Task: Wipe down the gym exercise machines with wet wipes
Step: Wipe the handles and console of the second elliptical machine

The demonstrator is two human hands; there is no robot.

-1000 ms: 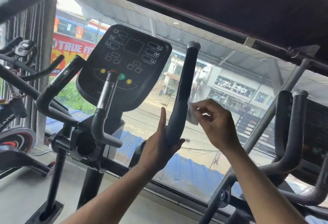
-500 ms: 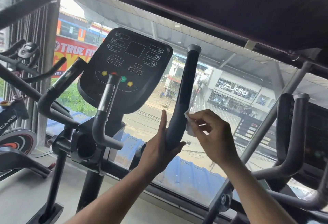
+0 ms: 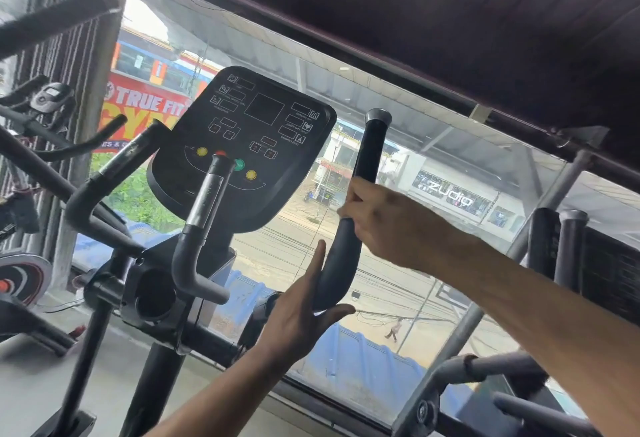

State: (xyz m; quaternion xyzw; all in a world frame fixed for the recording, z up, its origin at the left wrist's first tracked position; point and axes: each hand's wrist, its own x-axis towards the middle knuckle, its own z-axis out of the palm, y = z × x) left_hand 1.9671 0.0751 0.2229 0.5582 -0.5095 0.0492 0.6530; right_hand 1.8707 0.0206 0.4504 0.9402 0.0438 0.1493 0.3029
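Observation:
An elliptical machine stands in front of me, with a black console [image 3: 242, 145] carrying coloured buttons. Its right upright handle [image 3: 369, 152] is black with a grey cap. My right hand [image 3: 384, 218] is wrapped around the middle of this handle, fingers curled round the far side. The wet wipe seen in that hand earlier is hidden under it now. My left hand [image 3: 301, 315] cradles the handle's lower bend, fingers straight up and thumb stretched beneath it.
A short grey inner handle [image 3: 207, 208] and the left swing handle [image 3: 114, 173] flank the console. A spin bike [image 3: 20, 277] stands at far left. Another machine's uprights [image 3: 554, 246] rise at right. A large window [image 3: 398, 280] is just behind.
My right hand has moved from beside the handle, where it pinched the white wipe, up onto the handle and closed round it. The left hand stays at the bend.

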